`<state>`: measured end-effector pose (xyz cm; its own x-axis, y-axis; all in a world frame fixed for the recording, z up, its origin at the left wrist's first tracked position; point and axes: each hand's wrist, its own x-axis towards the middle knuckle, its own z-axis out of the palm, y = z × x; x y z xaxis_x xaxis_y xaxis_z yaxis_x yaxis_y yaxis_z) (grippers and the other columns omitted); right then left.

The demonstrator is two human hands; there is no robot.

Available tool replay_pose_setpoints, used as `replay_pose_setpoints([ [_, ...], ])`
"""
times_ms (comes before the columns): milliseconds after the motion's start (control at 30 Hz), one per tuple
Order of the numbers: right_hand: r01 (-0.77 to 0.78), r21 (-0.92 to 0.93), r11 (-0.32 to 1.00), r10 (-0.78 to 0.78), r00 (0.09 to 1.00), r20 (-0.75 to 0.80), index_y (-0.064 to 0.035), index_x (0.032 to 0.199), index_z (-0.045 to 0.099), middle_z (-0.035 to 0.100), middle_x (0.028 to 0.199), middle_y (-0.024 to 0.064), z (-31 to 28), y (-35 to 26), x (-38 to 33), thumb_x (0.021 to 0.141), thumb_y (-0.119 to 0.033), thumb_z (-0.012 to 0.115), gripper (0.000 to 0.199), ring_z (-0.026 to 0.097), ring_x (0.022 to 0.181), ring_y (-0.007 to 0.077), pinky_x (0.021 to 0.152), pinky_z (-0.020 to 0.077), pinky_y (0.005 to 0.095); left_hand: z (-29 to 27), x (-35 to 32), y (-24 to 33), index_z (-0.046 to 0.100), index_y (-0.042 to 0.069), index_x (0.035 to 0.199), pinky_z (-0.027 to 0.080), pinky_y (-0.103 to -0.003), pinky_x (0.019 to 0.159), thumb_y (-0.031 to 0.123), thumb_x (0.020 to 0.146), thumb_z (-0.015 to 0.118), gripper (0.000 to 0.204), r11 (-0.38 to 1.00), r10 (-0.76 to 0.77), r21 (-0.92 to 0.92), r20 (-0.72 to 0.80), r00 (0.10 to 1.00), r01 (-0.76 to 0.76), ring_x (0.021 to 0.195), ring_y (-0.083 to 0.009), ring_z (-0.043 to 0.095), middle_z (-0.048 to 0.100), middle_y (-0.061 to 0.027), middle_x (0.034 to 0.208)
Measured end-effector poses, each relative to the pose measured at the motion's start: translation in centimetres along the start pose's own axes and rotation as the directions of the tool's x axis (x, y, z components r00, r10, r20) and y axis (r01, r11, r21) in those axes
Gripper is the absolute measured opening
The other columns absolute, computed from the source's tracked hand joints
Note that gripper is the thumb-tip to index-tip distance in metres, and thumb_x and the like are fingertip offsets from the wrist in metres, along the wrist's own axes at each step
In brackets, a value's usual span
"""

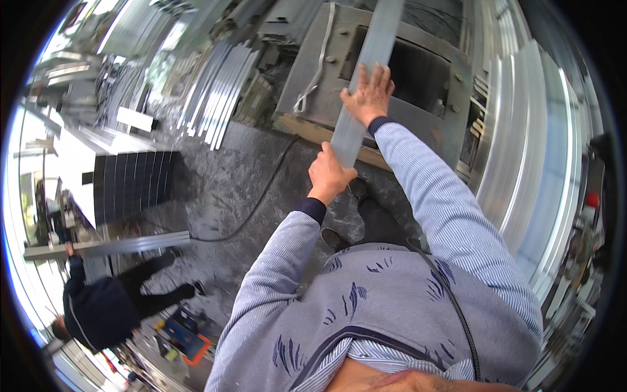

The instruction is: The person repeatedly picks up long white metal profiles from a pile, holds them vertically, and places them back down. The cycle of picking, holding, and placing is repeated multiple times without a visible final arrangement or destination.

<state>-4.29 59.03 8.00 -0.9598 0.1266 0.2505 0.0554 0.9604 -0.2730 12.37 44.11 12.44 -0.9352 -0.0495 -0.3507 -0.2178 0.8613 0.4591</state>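
A long, flat silvery metal profile [379,40] lies lengthwise over a metal machine table [312,72], its near end overhanging the front edge. My left hand [331,172] grips that near end, its thumb at the end of the profile. Farther along, my right hand [369,95] rests flat on top of the profile with its fingers spread. Beneath the profile, the table has a dark rectangular recess [418,75]. A pale strap or cord [320,59] runs down the table's left side. The undersides of both hands are hidden.
Long metal profiles [522,144] stand along the right side. More thin profiles [219,91] lie at the far left, near a dark-ended stack [134,183]. A black cable [264,189] crosses the floor. At left, another person [104,307] holds a long metal bar [130,244].
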Motion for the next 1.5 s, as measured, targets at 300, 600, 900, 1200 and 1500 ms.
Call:
replay_pose_setpoints([
  [300, -0.054, -0.059, 0.997, 0.061, 0.990, 0.130, -0.0190, 0.177, 0.032, 0.020, 0.181, 0.0279, -0.3, -3.9, -10.9, 0.095, -0.058, 0.066, 0.097, 0.035, 0.156, 0.0596, 0.127, 0.0308, 0.0717, 0.6, -10.3, -7.3, 0.051, 0.001, 0.137, 0.064, -0.051, 0.098, 0.034, 0.068, 0.103, 0.093, 0.994, -0.087, -0.062, 0.061, 0.994, 0.091, 0.115, -0.0449, 0.077, 0.073, -0.0269, 0.124],
  [600, 0.022, -0.105, 0.994, -0.002, 0.983, 0.186, -0.0067, 0.179, 0.022, 0.015, 0.179, 0.0358, -0.4, -6.1, -18.0, 0.099, -0.057, 0.062, 0.103, 0.048, 0.146, 0.0560, 0.123, 0.0431, 0.0580, 2.0, -17.5, -12.5, 0.053, 0.000, 0.136, 0.064, -0.052, 0.095, 0.028, 0.067, 0.099, 0.087, 0.987, -0.074, -0.139, 0.037, 0.997, 0.078, 0.110, -0.0449, 0.077, 0.073, -0.0256, 0.119],
  [900, 0.017, -0.077, 0.997, 0.002, 0.972, 0.234, -0.0046, 0.178, 0.015, 0.007, 0.179, 0.0358, 0.3, -7.1, -22.9, 0.098, -0.058, 0.062, 0.107, 0.047, 0.145, 0.0566, 0.125, 0.0422, 0.0591, 3.4, -21.4, -16.0, 0.054, 0.000, 0.137, 0.064, -0.052, 0.091, 0.025, 0.065, 0.098, 0.088, 0.989, -0.069, -0.132, 0.035, 0.997, 0.073, 0.107, -0.0437, 0.077, 0.073, -0.0243, 0.116],
  [1200, -0.067, 0.056, 0.996, 0.045, 0.942, 0.334, -0.0082, 0.179, 0.011, 0.005, 0.177, 0.0391, -1.5, -8.3, -27.1, 0.091, -0.051, 0.073, 0.115, 0.032, 0.157, 0.0585, 0.126, 0.0396, 0.0634, 4.3, -25.3, -18.3, 0.051, 0.000, 0.143, 0.063, -0.054, 0.094, 0.030, 0.070, 0.097, 0.091, 0.990, -0.079, -0.113, 0.064, 0.995, 0.086, 0.110, -0.0451, 0.076, 0.071, -0.0249, 0.120],
  [1500, 0.028, 0.530, 0.848, -0.032, 0.999, -0.002, 0.0006, 0.171, 0.030, 0.030, 0.169, 0.0367, -1.4, -1.5, -12.7, 0.088, -0.015, 0.085, 0.100, 0.037, 0.156, 0.0530, 0.130, 0.0376, 0.0588, 0.1, -12.3, -10.9, 0.060, 0.002, 0.146, 0.062, -0.051, 0.091, 0.057, 0.098, 0.078, 0.076, 0.769, 0.072, -0.617, 0.347, 0.935, 0.169, 0.105, -0.0406, 0.079, 0.080, -0.0243, 0.115],
])
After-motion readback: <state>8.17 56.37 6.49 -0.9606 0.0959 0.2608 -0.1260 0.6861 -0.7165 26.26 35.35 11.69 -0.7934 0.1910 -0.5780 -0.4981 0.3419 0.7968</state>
